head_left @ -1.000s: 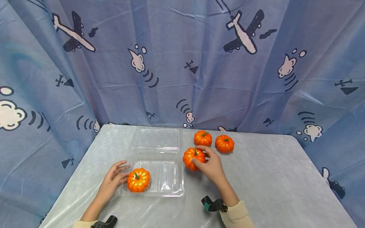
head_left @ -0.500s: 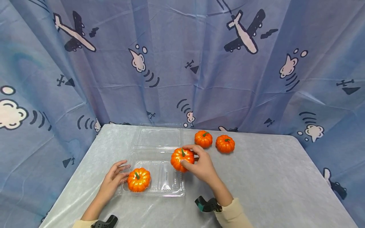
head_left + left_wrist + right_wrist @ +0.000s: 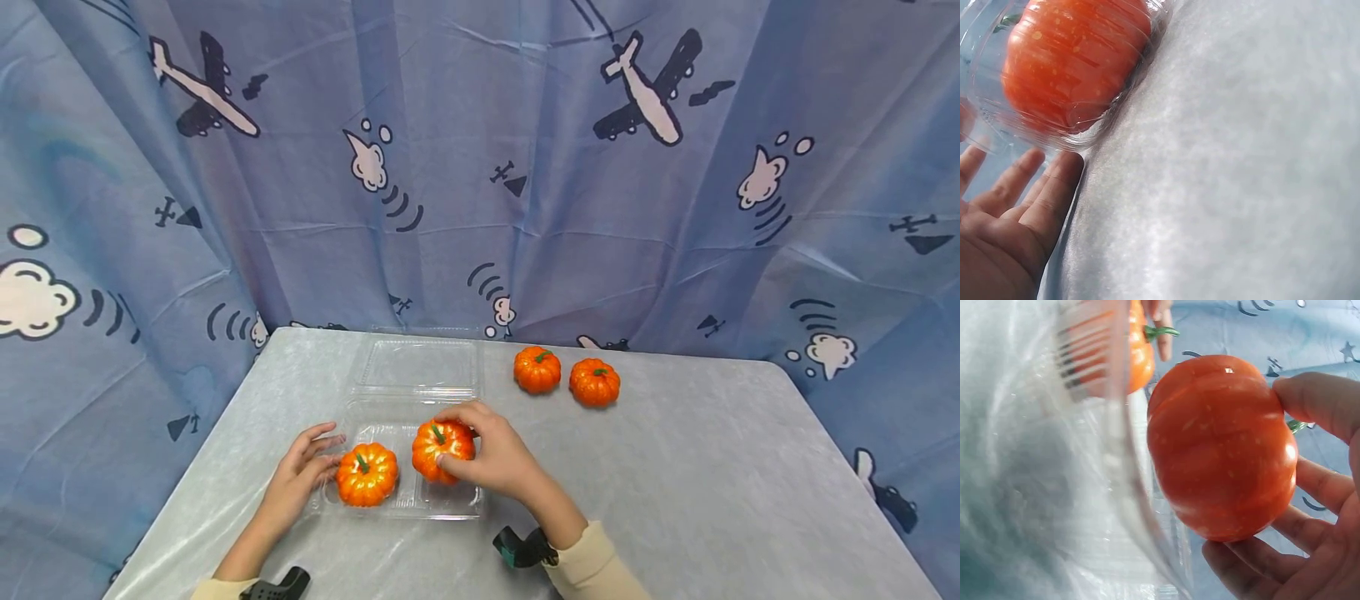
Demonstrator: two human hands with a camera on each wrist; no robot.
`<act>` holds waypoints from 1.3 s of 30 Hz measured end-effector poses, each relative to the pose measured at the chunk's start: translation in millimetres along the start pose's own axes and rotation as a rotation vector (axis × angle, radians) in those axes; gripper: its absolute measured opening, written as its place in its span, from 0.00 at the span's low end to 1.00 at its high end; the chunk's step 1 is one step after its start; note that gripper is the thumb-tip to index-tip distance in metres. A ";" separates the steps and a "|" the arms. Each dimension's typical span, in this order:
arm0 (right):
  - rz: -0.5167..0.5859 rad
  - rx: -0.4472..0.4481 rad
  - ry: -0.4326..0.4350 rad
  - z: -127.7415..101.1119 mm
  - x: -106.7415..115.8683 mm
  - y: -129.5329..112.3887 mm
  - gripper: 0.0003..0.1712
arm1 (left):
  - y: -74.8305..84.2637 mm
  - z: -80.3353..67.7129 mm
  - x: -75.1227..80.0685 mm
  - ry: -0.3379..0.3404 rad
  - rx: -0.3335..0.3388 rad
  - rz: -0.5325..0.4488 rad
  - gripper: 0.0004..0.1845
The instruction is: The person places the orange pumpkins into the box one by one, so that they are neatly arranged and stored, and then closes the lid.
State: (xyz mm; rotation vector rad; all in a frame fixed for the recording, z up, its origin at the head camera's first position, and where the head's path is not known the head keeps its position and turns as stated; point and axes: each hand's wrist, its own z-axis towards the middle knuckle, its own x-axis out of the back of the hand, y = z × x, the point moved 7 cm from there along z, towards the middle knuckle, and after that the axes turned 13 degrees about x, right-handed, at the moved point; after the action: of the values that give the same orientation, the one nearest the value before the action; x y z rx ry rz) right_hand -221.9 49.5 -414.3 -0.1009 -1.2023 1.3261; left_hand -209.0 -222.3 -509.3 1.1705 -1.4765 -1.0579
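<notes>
Second pumpkin carried over the clear tray, beside the first.

A grey table [image 3: 675, 483] stands before a blue curtain [image 3: 480, 167] printed with planes. On the table lies a clear clamshell tray [image 3: 450, 498], lid open toward the curtain. The right hand [image 3: 498, 458], fingers curled round a held pumpkin [image 3: 441, 450], has carried it from the table beside the tray a second ago to above the tray's right half. The left hand [image 3: 300, 475] stays with loose, straight fingers touching the tray's left edge, next to the seated pumpkin [image 3: 366, 475]. Two spare pumpkins [image 3: 537, 370] sit just beside each other near the curtain, unmoved.
</notes>
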 end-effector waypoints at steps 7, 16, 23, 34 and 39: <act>-0.066 0.032 -0.079 1.2 -16.8 -2.6 0.26 | 0.1 -0.7 0.4 0.005 0.004 0.000 0.23; -0.132 0.030 -0.155 4.1 -28.5 -5.3 0.25 | 2.7 -0.2 0.0 0.001 -0.008 0.006 0.24; -0.189 0.012 -0.235 2.3 -41.0 -1.3 0.25 | 1.7 -0.2 0.9 0.001 -0.014 -0.003 0.24; -0.256 0.037 -0.290 -0.5 -48.7 -0.5 0.24 | -0.7 0.3 1.2 -0.003 -0.018 -0.013 0.24; -0.254 0.028 -0.305 -0.7 -49.7 0.2 0.24 | -0.4 -0.1 0.8 -0.009 -0.008 -0.019 0.24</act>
State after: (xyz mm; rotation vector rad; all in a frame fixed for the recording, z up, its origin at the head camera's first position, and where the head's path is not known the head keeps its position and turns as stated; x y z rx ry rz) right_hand -210.8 11.8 -444.7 0.2754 -1.4008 1.1596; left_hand -208.9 -223.1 -509.6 1.1777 -1.4699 -1.0824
